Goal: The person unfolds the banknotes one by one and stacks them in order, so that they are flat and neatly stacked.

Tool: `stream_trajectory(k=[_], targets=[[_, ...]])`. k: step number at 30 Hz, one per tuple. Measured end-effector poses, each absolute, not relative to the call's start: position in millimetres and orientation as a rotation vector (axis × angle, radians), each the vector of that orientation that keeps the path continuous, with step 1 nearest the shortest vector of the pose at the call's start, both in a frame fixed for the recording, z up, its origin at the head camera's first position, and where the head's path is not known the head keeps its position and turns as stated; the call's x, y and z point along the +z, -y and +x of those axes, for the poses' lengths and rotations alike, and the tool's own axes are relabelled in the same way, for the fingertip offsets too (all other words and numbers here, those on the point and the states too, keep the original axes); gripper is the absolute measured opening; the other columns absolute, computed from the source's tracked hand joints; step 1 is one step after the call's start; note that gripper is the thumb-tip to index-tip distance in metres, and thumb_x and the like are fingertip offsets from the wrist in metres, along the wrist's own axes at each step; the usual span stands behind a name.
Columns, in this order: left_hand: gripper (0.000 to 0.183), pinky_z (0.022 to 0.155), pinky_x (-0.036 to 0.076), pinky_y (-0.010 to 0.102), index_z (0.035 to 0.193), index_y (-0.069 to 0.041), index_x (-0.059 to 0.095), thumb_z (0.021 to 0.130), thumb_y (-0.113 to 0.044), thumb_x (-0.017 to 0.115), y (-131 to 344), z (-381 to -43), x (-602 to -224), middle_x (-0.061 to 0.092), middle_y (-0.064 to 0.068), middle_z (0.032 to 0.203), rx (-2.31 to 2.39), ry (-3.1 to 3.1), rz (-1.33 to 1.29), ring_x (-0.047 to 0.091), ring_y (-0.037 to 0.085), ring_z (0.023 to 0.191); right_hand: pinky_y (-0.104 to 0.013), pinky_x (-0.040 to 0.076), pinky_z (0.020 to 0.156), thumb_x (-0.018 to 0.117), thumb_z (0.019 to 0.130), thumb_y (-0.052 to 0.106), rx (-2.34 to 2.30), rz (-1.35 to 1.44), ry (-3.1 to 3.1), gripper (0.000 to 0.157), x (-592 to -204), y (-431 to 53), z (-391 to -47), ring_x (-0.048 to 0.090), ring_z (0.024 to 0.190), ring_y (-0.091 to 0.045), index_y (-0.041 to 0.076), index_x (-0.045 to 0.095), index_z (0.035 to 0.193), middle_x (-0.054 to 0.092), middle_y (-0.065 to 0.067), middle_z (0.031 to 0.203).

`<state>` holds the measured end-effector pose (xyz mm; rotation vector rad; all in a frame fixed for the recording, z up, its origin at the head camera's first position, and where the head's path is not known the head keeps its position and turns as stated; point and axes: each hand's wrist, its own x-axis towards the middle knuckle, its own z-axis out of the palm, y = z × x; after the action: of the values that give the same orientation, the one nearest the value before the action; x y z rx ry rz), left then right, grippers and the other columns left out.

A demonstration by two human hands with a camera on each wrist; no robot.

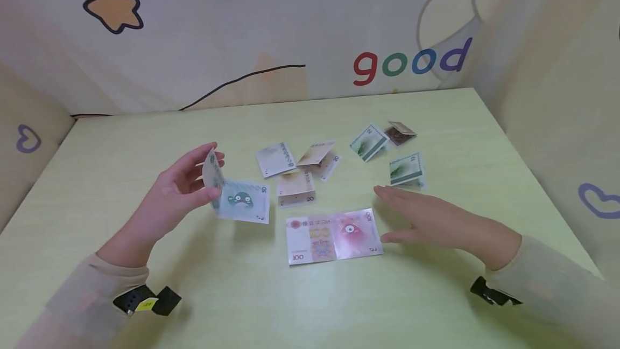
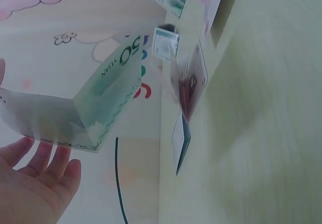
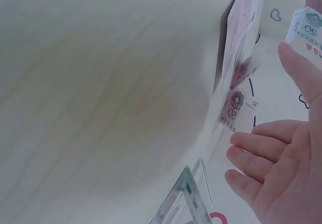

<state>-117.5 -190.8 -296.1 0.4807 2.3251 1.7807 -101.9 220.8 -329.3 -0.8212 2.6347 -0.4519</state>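
My left hand pinches a half-folded green 50 play banknote between thumb and fingers, above the table's left side. In the left wrist view, the banknote is bent along its middle crease, one half standing up. My right hand has its fingers stretched out, thumb tip beside the right end of a pink 100 play banknote. That banknote lies nearly flat, with a crease across its middle. In the right wrist view, my right hand holds nothing.
Behind the pink note lie folded brownish 20 notes and a pale folded note. Farther right are two folded green notes and a small brown one. A printed curtain hangs along the table's far edge.
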Motion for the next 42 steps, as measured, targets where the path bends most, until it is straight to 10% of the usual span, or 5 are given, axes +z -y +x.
stream_trajectory(k=[42], targets=[[0.085, 0.099, 0.04, 0.041, 0.147, -0.018, 0.025, 0.078, 0.002, 0.072, 90.0, -108.1, -325.9, 0.036, 0.006, 0.139, 1.889, -1.992, 0.553, 0.039, 0.033, 0.126, -0.047, 0.033, 0.103, 0.067, 0.082, 0.046, -0.736, -0.787, -2.647, 0.082, -331.4, -193.5, -101.5, 0.035, 0.132, -0.029, 0.004, 0.033, 0.144, 0.038, -0.011, 0.144]])
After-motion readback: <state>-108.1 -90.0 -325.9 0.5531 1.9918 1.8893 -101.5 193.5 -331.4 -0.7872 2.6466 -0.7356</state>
